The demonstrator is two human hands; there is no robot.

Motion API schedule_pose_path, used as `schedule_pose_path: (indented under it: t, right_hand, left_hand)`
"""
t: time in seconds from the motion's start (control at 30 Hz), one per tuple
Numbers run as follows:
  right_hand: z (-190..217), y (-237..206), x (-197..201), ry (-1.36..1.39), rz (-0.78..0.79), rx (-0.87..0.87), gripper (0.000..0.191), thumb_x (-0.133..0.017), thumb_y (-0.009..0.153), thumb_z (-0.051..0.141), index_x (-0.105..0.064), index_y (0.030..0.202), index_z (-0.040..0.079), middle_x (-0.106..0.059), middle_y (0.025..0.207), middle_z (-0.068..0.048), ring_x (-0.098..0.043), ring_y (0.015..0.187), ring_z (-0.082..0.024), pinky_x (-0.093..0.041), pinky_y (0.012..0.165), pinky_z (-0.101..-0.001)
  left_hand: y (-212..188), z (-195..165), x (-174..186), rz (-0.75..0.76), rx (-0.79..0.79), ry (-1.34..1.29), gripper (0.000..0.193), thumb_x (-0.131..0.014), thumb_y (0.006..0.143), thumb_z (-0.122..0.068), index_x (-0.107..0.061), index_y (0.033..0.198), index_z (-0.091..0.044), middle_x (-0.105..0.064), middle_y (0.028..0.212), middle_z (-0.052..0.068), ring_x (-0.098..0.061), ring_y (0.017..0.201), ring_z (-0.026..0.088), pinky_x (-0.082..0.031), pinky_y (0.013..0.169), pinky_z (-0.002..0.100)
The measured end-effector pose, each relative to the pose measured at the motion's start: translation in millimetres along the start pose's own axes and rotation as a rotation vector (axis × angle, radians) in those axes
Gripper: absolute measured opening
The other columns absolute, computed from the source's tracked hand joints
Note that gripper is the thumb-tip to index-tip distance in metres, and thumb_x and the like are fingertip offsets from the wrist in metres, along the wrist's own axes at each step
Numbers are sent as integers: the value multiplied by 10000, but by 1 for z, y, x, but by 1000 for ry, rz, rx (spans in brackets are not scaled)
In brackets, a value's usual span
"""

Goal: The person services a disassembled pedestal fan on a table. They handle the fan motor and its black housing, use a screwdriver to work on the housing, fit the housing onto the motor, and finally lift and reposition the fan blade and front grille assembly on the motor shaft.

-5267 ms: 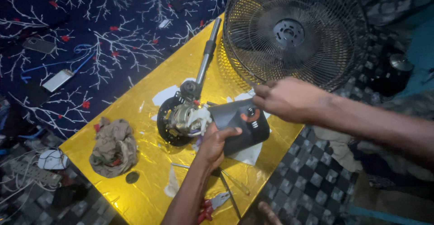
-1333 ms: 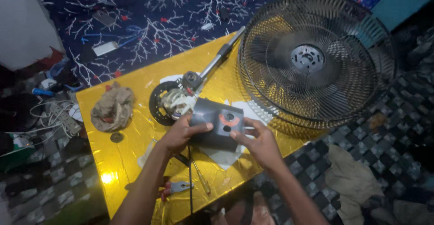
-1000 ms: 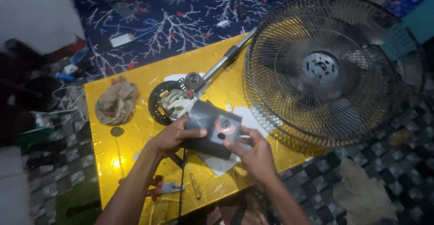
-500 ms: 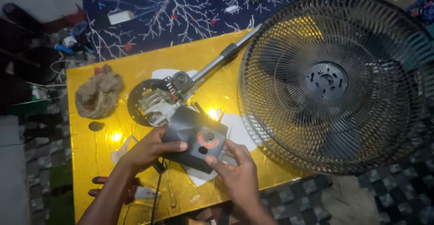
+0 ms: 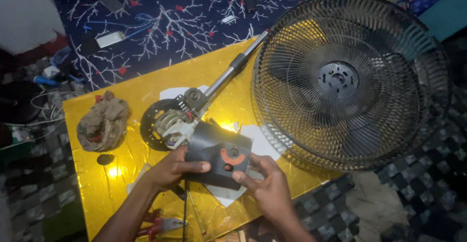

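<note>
Both grips closed: left hand [image 5: 172, 166], right hand [image 5: 270, 188] holding dark housing [image 5: 216, 154].

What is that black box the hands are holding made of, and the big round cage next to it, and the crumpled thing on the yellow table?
The black box, held by the left hand and right hand, looks like smooth matte plastic. The round cage seems to be thin dark wire, likely coated metal. The crumpled thing looks like soft, dirty brown cloth, judging by its folds.

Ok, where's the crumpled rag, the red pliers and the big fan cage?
crumpled rag [image 5: 103, 124], head view, middle of the cloth.
red pliers [image 5: 156, 224], head view, on the red handles.
fan cage [image 5: 389, 52], head view, on the wire grille's upper right.
</note>
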State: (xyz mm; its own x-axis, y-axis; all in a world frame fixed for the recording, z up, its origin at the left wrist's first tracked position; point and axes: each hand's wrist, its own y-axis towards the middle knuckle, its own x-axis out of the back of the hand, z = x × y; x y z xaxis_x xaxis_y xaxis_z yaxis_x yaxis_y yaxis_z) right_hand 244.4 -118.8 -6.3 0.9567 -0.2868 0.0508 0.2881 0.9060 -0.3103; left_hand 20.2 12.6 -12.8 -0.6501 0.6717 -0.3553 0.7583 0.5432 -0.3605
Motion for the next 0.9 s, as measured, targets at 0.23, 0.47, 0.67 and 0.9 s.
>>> schedule_pose_path:
  t: [0.23,0.47,0.67,0.9]
  right_hand:
    - [4,-6,-5,-5,-39,-14,541,-836,770,109,-658,1266,-14,-731,1226,-96,-681,1188,-219,-540,981,-366]
    - [10,-10,-11,177,-146,-184,587,-842,720,78,-642,1268,10,-743,1165,-129,-698,1099,-200,-564,914,-370]
    - [9,-2,-11,183,-181,-242,466,-810,784,102,-658,1207,-22,-792,956,-106,-721,867,-156,-560,798,-305]
    - [1,0,-21,148,-260,-166,419,-756,782,74,-629,1177,16,-748,997,-107,-695,878,-152,-551,802,-298]
  left_hand:
    - [4,2,3,68,-1,-50,589,-781,790,-161,-597,1326,2,-718,1204,86,-661,1112,179,-489,1007,339]
    - [7,0,1,23,45,-39,596,-796,754,-113,-589,1304,-13,-726,1151,96,-676,1059,193,-526,940,338]
    - [8,0,-5,-63,86,36,602,-808,686,-71,-629,1257,-6,-753,1098,89,-703,984,200,-550,906,343]
    - [7,-7,-12,19,33,22,555,-829,736,-114,-653,1250,-4,-745,1140,70,-684,1032,163,-533,962,339]
